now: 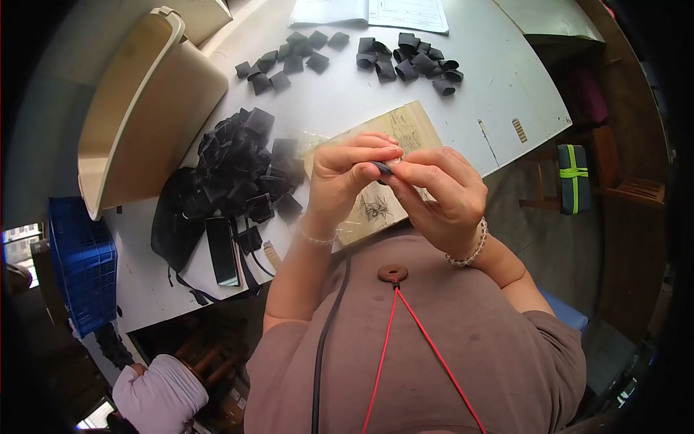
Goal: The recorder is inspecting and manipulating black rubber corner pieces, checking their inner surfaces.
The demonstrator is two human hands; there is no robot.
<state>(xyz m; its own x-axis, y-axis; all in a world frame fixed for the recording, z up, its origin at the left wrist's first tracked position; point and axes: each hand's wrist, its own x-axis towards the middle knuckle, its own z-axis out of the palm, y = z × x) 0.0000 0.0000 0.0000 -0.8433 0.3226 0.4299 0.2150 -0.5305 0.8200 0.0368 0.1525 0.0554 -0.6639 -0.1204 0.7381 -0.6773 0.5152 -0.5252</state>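
Note:
Close in front of my chest, my left hand and my right hand meet with their fingertips pinched together. Between them is a small black piece of folded material, mostly hidden by the fingers. Both hands are closed on it, above a worn yellowish board with dark scratches or marks. To the left of my left hand lies a big heap of black folded pieces. Farther back are two looser groups of black pieces, one at the centre left and one at the centre right.
A phone and a black bag lie near the heap. A beige bin stands on the left, with a blue crate below it. Papers lie at the far edge. Another person sits at the lower left.

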